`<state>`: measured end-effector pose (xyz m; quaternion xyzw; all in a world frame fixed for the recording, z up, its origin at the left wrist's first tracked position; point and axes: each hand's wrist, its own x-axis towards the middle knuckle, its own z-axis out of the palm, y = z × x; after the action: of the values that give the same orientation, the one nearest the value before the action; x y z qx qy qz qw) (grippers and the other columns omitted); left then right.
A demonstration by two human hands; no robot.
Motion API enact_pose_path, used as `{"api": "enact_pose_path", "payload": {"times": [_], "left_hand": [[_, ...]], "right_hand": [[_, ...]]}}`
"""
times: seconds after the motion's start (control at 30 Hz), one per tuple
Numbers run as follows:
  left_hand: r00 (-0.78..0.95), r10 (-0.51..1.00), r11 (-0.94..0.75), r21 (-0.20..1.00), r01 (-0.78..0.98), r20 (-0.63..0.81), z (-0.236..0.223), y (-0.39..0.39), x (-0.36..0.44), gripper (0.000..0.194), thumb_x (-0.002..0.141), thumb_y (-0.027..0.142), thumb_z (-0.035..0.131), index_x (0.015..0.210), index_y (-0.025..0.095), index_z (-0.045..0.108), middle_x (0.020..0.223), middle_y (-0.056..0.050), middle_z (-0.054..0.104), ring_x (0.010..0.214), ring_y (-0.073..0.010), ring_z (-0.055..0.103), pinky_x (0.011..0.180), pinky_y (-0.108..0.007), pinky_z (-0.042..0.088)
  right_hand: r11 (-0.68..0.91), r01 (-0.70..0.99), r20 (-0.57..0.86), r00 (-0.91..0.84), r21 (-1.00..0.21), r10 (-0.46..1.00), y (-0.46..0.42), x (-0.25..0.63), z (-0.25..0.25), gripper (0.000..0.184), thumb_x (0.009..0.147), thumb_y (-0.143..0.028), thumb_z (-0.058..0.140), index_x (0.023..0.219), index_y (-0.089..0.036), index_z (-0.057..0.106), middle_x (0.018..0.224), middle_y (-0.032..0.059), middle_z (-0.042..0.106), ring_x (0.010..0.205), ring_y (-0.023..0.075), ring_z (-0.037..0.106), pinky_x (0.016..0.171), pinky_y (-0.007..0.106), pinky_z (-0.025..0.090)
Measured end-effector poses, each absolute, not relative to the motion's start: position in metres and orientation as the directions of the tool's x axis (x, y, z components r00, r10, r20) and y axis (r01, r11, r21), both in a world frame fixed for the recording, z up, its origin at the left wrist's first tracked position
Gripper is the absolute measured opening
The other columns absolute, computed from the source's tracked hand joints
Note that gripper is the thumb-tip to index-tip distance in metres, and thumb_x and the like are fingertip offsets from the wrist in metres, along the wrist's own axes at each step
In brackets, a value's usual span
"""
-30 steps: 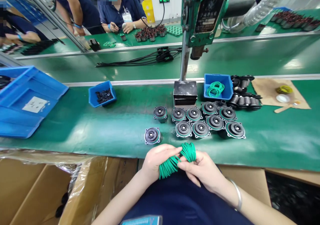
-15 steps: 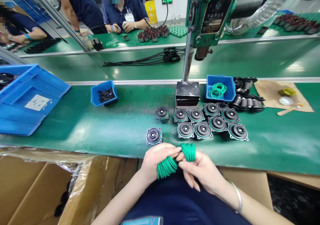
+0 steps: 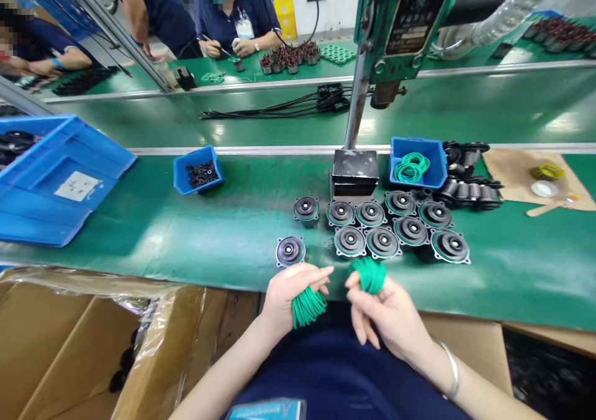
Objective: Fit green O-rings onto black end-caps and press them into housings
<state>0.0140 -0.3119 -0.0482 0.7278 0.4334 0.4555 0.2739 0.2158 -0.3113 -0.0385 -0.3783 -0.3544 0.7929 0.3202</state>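
My left hand (image 3: 285,291) is closed, with a bundle of thin green rubber rings (image 3: 308,308) looped at its palm and fingers. A second bundle of green rubber rings (image 3: 371,275) is gripped by my right hand (image 3: 388,311), its fingers curled around it. A gap separates the two hands, which hover over the bench's front edge. Just beyond my left hand stands a round black motor housing (image 3: 290,251) with a metal flange. Another housing (image 3: 306,209) sits behind it. Several more housings (image 3: 382,241), with green rings in their flanges, stand grouped to the right.
A green press (image 3: 395,28) rises behind its black block (image 3: 355,170). Blue bins hold green rings (image 3: 411,168) and small black parts (image 3: 202,173). A large blue crate (image 3: 51,202) is at left. Cardboard boxes (image 3: 172,333) flank my body. Co-workers (image 3: 233,16) sit across the bench.
My hands have moved apart. The right hand has shifted right with its ring bundle, while the left stays nearly in place with its own. The view has shifted slightly.
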Motion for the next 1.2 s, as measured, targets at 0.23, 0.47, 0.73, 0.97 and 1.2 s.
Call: {"api": "enact_pose_path", "payload": {"times": [0.23, 0.47, 0.73, 0.97, 1.2], "left_hand": [[0.288, 0.828, -0.560, 0.727, 0.397, 0.481, -0.044, -0.312, 0.016, 0.032, 0.095, 0.014, 0.058, 0.126, 0.017, 0.065, 0.084, -0.004, 0.068, 0.076, -0.0116, 0.065, 0.073, -0.021, 0.056], [0.296, 0.830, -0.557, 0.721, 0.412, 0.473, -0.049, -0.312, 0.017, 0.035, 0.096, 0.015, 0.057, 0.130, 0.020, 0.062, 0.085, -0.003, 0.068, 0.077, -0.0118, 0.065, 0.073, -0.022, 0.057], [0.290, 0.835, -0.549, 0.727, 0.412, 0.467, -0.053, -0.310, 0.018, 0.036, 0.096, 0.016, 0.056, 0.131, 0.020, 0.061, 0.088, -0.004, 0.068, 0.078, -0.0119, 0.065, 0.074, -0.022, 0.057], [0.388, 0.811, -0.567, 0.754, 0.332, 0.439, -0.051, -0.312, 0.008, 0.039, 0.098, 0.019, 0.053, 0.137, 0.023, 0.057, 0.106, -0.009, 0.073, 0.087, -0.0141, 0.070, 0.080, -0.024, 0.059], [0.279, 0.946, -0.244, 0.931, 0.270, 0.167, -0.033, -0.309, 0.000, 0.027, 0.096, 0.020, 0.054, 0.116, 0.020, 0.071, 0.097, -0.007, 0.077, 0.080, -0.0184, 0.074, 0.067, -0.023, 0.062]], "right_hand": [[-0.521, -0.033, -0.397, -0.607, -0.853, 0.688, -0.310, 0.204, -0.040, 0.041, 0.082, -0.053, 0.070, 0.085, -0.015, 0.055, 0.037, -0.0095, 0.044, 0.029, 0.0030, 0.036, 0.033, 0.012, 0.026], [-0.510, -0.007, -0.404, -0.600, -0.860, 0.691, -0.311, 0.206, -0.042, 0.042, 0.081, -0.055, 0.069, 0.087, -0.015, 0.055, 0.039, -0.0099, 0.044, 0.030, 0.0039, 0.037, 0.034, 0.013, 0.027], [-0.513, 0.003, -0.414, -0.595, -0.858, 0.689, -0.311, 0.207, -0.043, 0.039, 0.082, -0.051, 0.070, 0.085, -0.016, 0.054, 0.038, -0.0102, 0.044, 0.029, 0.0040, 0.036, 0.034, 0.014, 0.027], [-0.600, -0.126, -0.411, -0.619, -0.790, 0.670, -0.303, 0.209, -0.038, 0.036, 0.083, -0.047, 0.073, 0.081, -0.016, 0.054, 0.039, -0.0124, 0.037, 0.029, 0.0006, 0.027, 0.035, 0.014, 0.016], [-0.555, -0.110, -0.398, -0.586, -0.824, 0.706, -0.288, 0.239, 0.006, 0.030, 0.091, -0.045, 0.064, 0.088, -0.018, 0.050, 0.045, -0.0110, 0.044, 0.030, 0.0009, 0.028, 0.034, 0.014, 0.017]]}}
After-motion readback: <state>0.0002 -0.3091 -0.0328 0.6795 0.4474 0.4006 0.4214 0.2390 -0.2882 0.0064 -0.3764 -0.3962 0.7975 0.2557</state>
